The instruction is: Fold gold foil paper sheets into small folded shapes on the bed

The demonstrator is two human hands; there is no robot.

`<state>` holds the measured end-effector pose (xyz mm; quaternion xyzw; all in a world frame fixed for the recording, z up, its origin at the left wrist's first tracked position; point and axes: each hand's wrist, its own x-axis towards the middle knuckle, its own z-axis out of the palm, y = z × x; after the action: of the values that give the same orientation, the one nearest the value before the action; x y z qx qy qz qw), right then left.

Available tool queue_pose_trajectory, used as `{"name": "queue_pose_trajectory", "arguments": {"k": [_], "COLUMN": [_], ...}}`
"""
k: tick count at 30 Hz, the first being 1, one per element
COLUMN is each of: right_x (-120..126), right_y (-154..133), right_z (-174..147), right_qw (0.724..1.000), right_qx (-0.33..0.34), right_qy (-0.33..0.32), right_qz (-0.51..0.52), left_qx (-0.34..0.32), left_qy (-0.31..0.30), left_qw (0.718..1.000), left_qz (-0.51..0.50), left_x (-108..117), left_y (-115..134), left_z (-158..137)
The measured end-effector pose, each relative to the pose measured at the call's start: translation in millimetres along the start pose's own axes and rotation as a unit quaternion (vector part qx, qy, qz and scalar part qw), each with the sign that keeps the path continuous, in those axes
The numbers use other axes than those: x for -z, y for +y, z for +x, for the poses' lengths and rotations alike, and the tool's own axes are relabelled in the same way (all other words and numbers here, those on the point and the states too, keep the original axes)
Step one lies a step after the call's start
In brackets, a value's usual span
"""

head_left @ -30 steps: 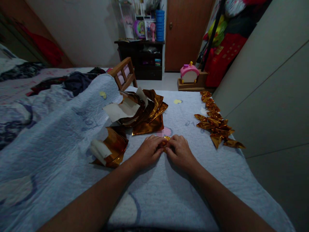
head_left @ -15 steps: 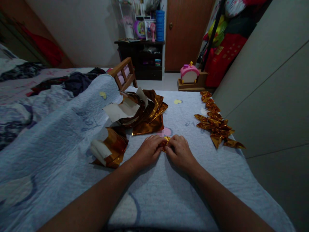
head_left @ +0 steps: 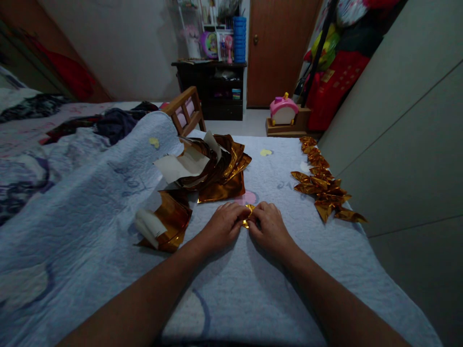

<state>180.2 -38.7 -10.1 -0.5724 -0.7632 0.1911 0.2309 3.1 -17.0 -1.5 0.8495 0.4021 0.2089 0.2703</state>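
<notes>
Between my two hands, low over the quilt, is a small piece of gold foil paper (head_left: 249,217). My left hand (head_left: 226,221) pinches its left side with the fingers curled. On its right side my right hand (head_left: 269,224) is closed in the same way. My fingers hide most of the piece, so its full shape does not show. Beyond my left hand lies a fanned stack of gold foil sheets (head_left: 222,185) with pale backs. Closer in on the left is a smaller curled pile of the same foil sheets (head_left: 175,221). Folded gold foil pieces (head_left: 321,188) lie in a row at the right.
A light blue quilt (head_left: 231,299) covers the surface beneath my hands. At the right rises a pale cabinet wall (head_left: 408,144). A wooden rail (head_left: 186,111) stands at the far left corner. Past the far edge are a pink toy case (head_left: 284,111) and a dark shelf (head_left: 213,91).
My hands stay in nearly the same place. The fingers have shifted slightly on the foil piece, and its visible part between them looks a little different. The piles have not moved.
</notes>
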Motion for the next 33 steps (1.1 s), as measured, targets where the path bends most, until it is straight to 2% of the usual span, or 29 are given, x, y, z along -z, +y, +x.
{"name": "queue_pose_trajectory", "arguments": {"k": [33], "right_x": [-2.1], "right_y": [3.0], "right_z": [-0.5], "right_qw": [1.000], "right_qx": [0.012], "right_qy": [0.014], "right_qz": [-0.006], "left_qx": [0.002], "left_qy": [-0.001], "left_qw": [1.000], "left_qz": [0.010], "left_x": [0.1], "left_y": [0.2], "left_z": [0.1]}}
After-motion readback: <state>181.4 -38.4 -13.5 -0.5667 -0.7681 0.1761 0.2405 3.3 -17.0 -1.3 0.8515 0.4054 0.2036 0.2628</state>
